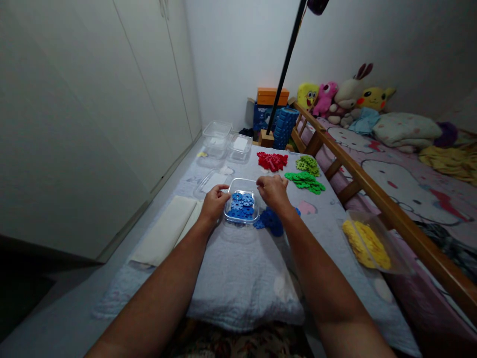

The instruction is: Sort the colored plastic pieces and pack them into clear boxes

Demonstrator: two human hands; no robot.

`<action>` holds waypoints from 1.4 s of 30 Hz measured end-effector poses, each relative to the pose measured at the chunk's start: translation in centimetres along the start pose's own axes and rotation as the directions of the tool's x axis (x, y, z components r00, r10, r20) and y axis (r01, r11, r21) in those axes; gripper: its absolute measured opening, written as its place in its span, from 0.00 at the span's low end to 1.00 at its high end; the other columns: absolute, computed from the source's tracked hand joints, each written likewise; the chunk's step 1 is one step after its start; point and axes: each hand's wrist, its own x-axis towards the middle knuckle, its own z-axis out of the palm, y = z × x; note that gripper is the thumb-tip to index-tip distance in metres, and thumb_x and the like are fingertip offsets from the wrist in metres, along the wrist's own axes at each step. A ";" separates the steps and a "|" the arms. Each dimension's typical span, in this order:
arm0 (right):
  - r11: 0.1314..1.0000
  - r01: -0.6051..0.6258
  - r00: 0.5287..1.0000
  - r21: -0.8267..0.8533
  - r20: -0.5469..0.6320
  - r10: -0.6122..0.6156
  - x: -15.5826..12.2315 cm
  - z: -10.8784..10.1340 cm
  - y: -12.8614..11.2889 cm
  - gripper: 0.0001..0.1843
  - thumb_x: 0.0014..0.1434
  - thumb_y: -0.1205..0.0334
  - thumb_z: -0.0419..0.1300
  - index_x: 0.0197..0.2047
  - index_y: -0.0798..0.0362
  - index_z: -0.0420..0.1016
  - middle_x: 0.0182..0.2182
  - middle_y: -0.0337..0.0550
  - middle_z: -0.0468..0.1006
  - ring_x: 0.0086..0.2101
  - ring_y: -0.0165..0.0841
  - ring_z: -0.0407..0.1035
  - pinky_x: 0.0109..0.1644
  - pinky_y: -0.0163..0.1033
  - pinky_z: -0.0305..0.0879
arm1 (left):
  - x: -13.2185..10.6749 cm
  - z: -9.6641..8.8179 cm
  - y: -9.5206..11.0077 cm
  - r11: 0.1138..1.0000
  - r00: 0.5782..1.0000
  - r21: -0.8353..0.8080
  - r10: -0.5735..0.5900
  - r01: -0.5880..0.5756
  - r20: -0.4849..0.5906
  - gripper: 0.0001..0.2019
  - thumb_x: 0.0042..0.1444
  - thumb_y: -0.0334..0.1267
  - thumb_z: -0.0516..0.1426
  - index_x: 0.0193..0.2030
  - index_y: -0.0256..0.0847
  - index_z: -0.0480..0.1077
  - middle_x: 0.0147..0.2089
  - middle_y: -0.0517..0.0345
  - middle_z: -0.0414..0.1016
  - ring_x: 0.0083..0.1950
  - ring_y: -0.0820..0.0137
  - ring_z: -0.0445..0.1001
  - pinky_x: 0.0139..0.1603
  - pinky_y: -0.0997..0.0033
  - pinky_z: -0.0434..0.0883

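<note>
A clear plastic container point(228, 213) with several blue snowflake-shaped pieces point(241, 205) inside is in front of me, in the middle of the table. My left hand point(215, 203) grips its left side between thumb and fingers. At the upper right corner, the curled fingers of my right hand point(274, 191) close on the rim; my palm hides part of the grip. More blue pieces point(274, 222) lie on the cloth beside the container, partly covered by my right wrist. To the left, a clear lid point(208, 183) rests flat behind my left hand.
Beyond my right hand are piles of red pieces point(272, 161), green pieces point(305, 182) and lime pieces point(307, 165). Clear containers point(218, 130) stand at the far left. A bag of yellow pieces point(367, 243) lies right, near a wooden bed rail point(357, 174). Folded cloth point(164, 231) lies left.
</note>
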 end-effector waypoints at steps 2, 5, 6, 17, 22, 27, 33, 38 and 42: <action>0.997 -0.042 0.997 0.063 -0.057 0.046 -0.3 -0.9 1.9 0.12 0.64 0.64 0.58 0.47 0.49 0.81 0.48 0.47 0.83 0.51 0.46 0.67 0.55 0.50 0.54 | 0.1 0.0 -0.1 1.000 1.000 0.007 0.002 -0.002 0.001 0.22 0.45 0.43 0.63 0.47 0.36 0.74 0.23 0.69 0.61 0.23 0.75 0.59 0.25 0.75 0.56; 0.988 -0.055 0.993 0.146 -0.096 0.069 -1.1 -2.1 5.5 0.11 0.62 0.66 0.60 0.45 0.52 0.81 0.45 0.47 0.83 0.46 0.41 0.71 0.52 0.44 0.59 | 0.2 -0.1 -0.3 1.000 1.000 0.013 0.005 -0.005 -0.005 0.22 0.45 0.43 0.63 0.47 0.36 0.74 0.23 0.68 0.62 0.23 0.75 0.60 0.25 0.75 0.56; 0.985 -0.054 0.994 0.163 -0.088 0.069 -1.5 -2.3 6.9 0.10 0.61 0.66 0.60 0.44 0.53 0.81 0.43 0.48 0.83 0.44 0.39 0.72 0.50 0.42 0.61 | 0.2 -0.1 -0.4 1.000 1.000 0.014 0.006 -0.006 -0.004 0.22 0.45 0.43 0.63 0.48 0.36 0.74 0.23 0.68 0.62 0.23 0.75 0.60 0.25 0.75 0.56; 0.984 -0.174 0.959 0.048 0.235 0.158 -5.9 0.8 14.6 0.19 0.55 0.69 0.64 0.51 0.54 0.80 0.44 0.48 0.81 0.43 0.36 0.74 0.45 0.34 0.64 | 0.1 -0.1 0.0 0.999 1.000 0.041 0.009 -0.009 -0.006 0.22 0.45 0.44 0.63 0.47 0.36 0.74 0.23 0.68 0.62 0.24 0.75 0.60 0.25 0.75 0.57; 0.973 -0.199 0.967 0.118 0.186 0.175 -6.2 2.0 14.5 0.14 0.51 0.69 0.65 0.43 0.53 0.79 0.40 0.45 0.80 0.40 0.34 0.71 0.43 0.34 0.63 | -0.1 0.0 0.2 0.999 1.000 0.033 0.006 -0.006 -0.008 0.22 0.45 0.43 0.62 0.47 0.36 0.74 0.22 0.69 0.61 0.23 0.75 0.60 0.25 0.75 0.56; 0.924 -0.252 0.964 0.287 0.155 0.215 -6.2 1.0 14.7 0.07 0.47 0.68 0.64 0.32 0.52 0.73 0.29 0.37 0.76 0.33 0.32 0.69 0.36 0.34 0.59 | -0.3 0.1 0.5 1.000 1.000 0.018 0.001 -0.001 -0.010 0.21 0.44 0.43 0.63 0.46 0.36 0.74 0.22 0.70 0.60 0.23 0.75 0.59 0.25 0.75 0.56; 0.871 -0.221 0.974 0.439 0.148 0.173 -6.0 -0.9 14.3 0.03 0.46 0.65 0.62 0.27 0.52 0.71 0.25 0.35 0.74 0.29 0.31 0.67 0.34 0.35 0.59 | -0.3 0.1 0.7 1.000 1.000 0.005 -0.008 0.008 0.001 0.21 0.44 0.43 0.63 0.46 0.36 0.74 0.22 0.70 0.61 0.22 0.75 0.59 0.24 0.75 0.55; 0.811 -0.126 0.992 0.571 0.076 0.100 -4.8 -1.9 10.9 0.03 0.51 0.63 0.62 0.31 0.53 0.74 0.26 0.37 0.75 0.29 0.31 0.69 0.34 0.35 0.60 | 0.0 0.1 0.1 1.000 1.000 0.017 -0.005 0.005 -0.006 0.21 0.45 0.43 0.62 0.47 0.36 0.74 0.22 0.69 0.61 0.23 0.75 0.60 0.24 0.75 0.56; 0.789 0.027 0.999 0.614 0.001 -0.035 -3.6 -2.0 5.2 0.04 0.56 0.66 0.60 0.35 0.53 0.77 0.31 0.39 0.80 0.34 0.32 0.73 0.40 0.35 0.64 | 0.1 0.1 0.0 1.000 1.000 0.020 -0.003 0.003 -0.018 0.22 0.44 0.43 0.63 0.47 0.36 0.74 0.24 0.68 0.63 0.23 0.75 0.60 0.25 0.76 0.57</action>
